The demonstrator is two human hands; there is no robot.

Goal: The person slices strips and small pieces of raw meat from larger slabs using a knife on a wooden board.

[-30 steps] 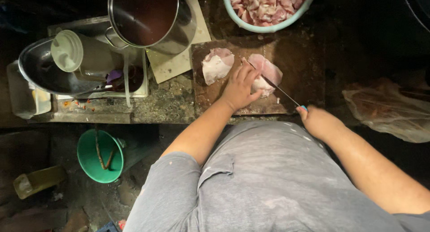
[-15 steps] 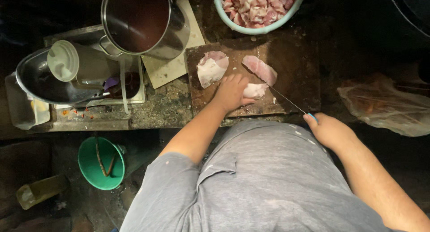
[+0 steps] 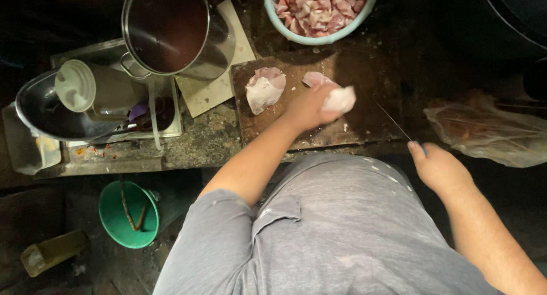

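**Head view: a pale cut of meat in one hand, the knife in the other**

Head camera looking straight down, and nearest to us is the grey shirt (image 3: 319, 232) filling the bottom of the picture. Just past it, the right hand (image 3: 439, 168) is wrapped closed around a blue-handled knife (image 3: 399, 125), its thin blade angled up and left over the board's right edge. The left hand (image 3: 310, 108) sits over the dark wooden cutting board (image 3: 364, 72), fingers curled shut on a piece of meat (image 3: 340, 99): whitish-pink, soft-looking, bulging out past the fingertips. It's held at the middle of the board, apart from the blade.

Just behind the hand a second pink slice (image 3: 315, 79) peeks out, partly covered by the knuckles. To its left lies a bigger chunk (image 3: 264, 88), pale with a pink rim, flat on the board.

Down left, a green bucket (image 3: 128, 214) stands on the floor. Further left on the counter, a metal bowl (image 3: 48, 114) with a lidded jug (image 3: 85, 90) lying across it. On the right, a crumpled plastic bag (image 3: 490, 129), well apart from the board.

At the far edge: a big steel pot (image 3: 174, 30), dark inside, and a light blue basin (image 3: 319, 13) heaped with pink meat cubes, just beyond the board.
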